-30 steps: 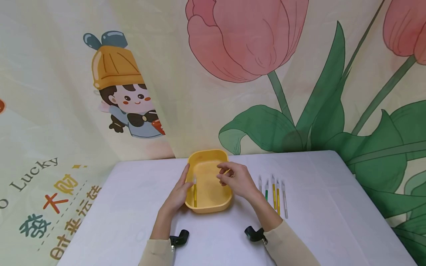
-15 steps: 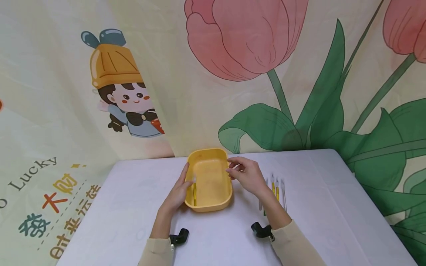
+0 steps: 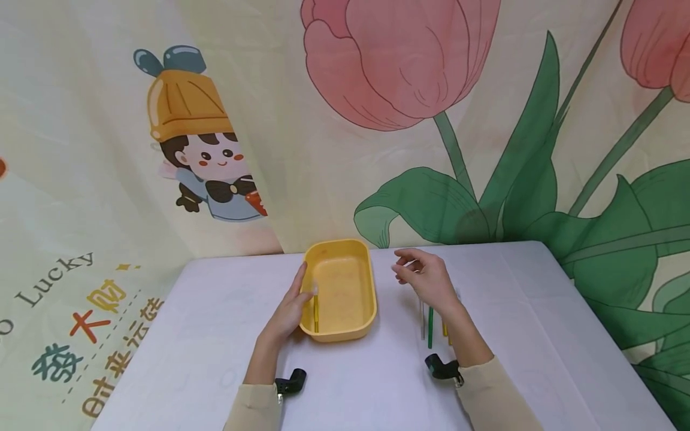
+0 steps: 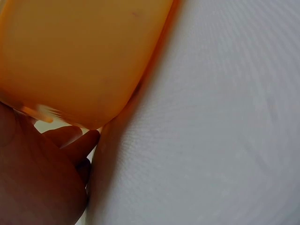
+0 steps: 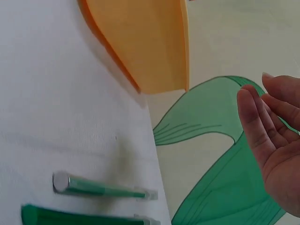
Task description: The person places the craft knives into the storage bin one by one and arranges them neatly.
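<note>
My left hand grips the left wall of a yellow plastic tray, thumb over the rim and fingers along the outside. Inside the tray, close to that thumb, lies a slim yellow pen-like stick with a clear tip. Above the table right of the tray is my right hand, fingers loosely bent and holding nothing. Below it lie a silver stick, a green stick and a yellow stick, partly covered by the hand and forearm. The right wrist view shows the green stick close up.
A white cloth covers the table. Behind it hangs a printed backdrop with tulips and a cartoon figure. Both wrists carry black cameras, one being the right wrist camera. The tray stands near the table's back edge.
My right hand has moved from over the tray to the right, over the row of sticks. My left hand stays on the tray, and the yellow stick inside has not moved.
</note>
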Demonstrator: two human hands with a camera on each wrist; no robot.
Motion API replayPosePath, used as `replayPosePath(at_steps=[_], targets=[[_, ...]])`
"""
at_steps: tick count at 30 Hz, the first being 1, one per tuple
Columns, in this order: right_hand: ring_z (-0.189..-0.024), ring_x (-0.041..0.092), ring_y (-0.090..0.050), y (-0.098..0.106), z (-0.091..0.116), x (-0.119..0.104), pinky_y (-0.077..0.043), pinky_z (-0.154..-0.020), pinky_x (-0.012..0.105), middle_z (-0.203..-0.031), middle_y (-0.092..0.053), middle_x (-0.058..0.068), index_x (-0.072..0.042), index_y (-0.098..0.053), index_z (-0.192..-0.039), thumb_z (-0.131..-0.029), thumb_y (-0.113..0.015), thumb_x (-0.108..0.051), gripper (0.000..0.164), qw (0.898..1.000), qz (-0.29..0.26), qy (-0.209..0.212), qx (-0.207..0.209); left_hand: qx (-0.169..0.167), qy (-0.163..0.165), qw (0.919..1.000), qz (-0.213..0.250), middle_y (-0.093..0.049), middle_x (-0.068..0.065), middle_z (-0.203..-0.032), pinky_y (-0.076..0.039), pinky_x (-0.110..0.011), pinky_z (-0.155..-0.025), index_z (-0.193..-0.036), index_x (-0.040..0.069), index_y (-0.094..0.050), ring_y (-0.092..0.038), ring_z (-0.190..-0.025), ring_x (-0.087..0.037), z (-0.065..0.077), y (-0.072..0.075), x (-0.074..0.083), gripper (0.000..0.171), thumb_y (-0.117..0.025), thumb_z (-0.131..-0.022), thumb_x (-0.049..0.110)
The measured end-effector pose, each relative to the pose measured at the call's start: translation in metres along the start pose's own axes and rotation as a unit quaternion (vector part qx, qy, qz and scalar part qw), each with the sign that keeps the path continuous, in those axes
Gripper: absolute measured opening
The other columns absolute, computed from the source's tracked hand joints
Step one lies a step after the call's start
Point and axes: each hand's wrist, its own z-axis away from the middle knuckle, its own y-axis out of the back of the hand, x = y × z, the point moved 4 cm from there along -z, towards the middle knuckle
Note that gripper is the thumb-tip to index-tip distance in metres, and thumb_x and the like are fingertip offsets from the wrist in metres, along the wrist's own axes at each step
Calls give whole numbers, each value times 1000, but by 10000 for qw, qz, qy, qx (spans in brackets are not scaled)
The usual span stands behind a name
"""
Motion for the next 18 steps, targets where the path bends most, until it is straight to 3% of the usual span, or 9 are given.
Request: replayPosePath(at_steps=[18], targets=[[-84, 27, -76, 43, 2, 28, -64, -76, 29, -107, -69, 16, -4, -67, -133, -99, -72, -17, 37, 9997, 151, -119, 133, -28, -7, 10000, 52, -2, 12, -175, 2, -52, -131, -168, 37, -6, 4, -163, -18, 2, 1, 2, 71, -40, -109, 18]])
